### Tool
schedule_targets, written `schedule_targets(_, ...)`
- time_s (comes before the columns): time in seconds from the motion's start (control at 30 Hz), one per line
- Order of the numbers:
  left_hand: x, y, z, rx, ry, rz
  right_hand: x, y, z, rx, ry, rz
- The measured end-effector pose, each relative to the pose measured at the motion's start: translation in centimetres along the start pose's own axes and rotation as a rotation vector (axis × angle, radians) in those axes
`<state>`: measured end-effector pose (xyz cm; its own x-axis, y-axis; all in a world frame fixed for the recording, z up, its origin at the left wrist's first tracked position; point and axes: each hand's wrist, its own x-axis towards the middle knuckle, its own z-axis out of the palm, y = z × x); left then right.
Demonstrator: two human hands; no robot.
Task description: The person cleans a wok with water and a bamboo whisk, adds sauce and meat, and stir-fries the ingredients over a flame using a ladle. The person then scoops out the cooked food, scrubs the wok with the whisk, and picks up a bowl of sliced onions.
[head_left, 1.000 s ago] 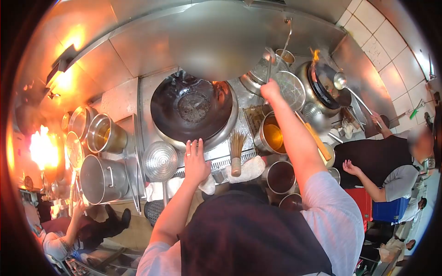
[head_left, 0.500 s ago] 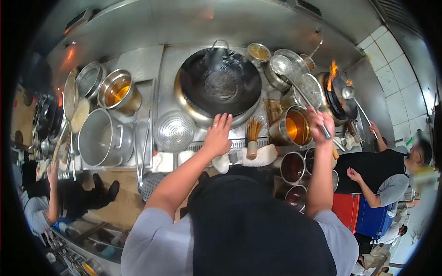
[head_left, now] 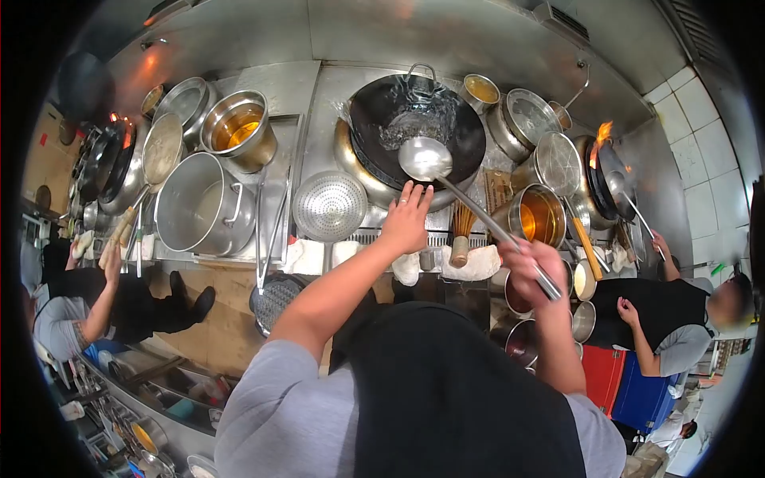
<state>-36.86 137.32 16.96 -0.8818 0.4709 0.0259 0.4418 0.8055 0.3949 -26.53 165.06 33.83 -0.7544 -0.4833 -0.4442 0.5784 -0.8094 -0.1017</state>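
My right hand (head_left: 532, 269) is wrapped round the long handle of a steel ladle (head_left: 425, 158). The ladle's bowl hangs over the near part of a black wok (head_left: 470, 151). Clear liquid that looks like water ripples and splashes inside the wok. At the wok's near rim lies my left hand (head_left: 406, 223), fingers stretched out and apart; whether it touches the rim is hard to tell. A perforated steel skimmer (head_left: 329, 207) rests left of that hand, and a bamboo brush (head_left: 460, 239) stands to its right.
Pots of amber liquid flank the wok: one at left (head_left: 263, 143), another at right (head_left: 540, 215). A large steel pot (head_left: 179, 211) sits at left. Flames rise near a second wok (head_left: 617, 179) at right, where a co-worker (head_left: 653, 311) stands. Another person (head_left: 72, 311) works at left.
The ladle has swung left and down from the right-hand pots to over the wok. My right hand came lower and nearer. Liquid in the wok now splashes more. The view has shifted.
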Motion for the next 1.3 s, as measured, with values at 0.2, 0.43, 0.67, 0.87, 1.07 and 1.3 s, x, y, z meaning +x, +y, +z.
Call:
schedule_targets(0.2, -4.4, 1.2, 2.3, -0.195, 0.128, -0.219, 16.0, 3.7, -14.6, -1.483, 0.321, -0.859)
schedule_targets(0.43, -11.8, -2.0, 8.6, -0.304, -0.198, -0.614, 12.8, -0.1, -21.3, -1.932, 0.793, -0.988)
schedule_targets(0.67, -6.3, 0.4, 9.3, -0.197, -0.262, -0.605, 12.3, -3.0, -27.3, -2.274, 1.135, -0.549)
schedule_targets(0.87, -1.9, -2.7, 9.8, -0.412, -0.251, -0.418, 13.4, 0.3, -20.0, -2.132, 0.787, -0.241)
schedule_targets(1.07, -3.7, -2.5, 6.1, -1.973, -0.047, -0.744, 16.6, -0.5, -26.6, -1.816, 0.758, -0.458)
schedule_targets(1.3, -9.7, -2.7, 5.3, -2.250, -0.046, -0.773, 12.8, -3.3, -27.5, -1.900, 0.623, -0.313)
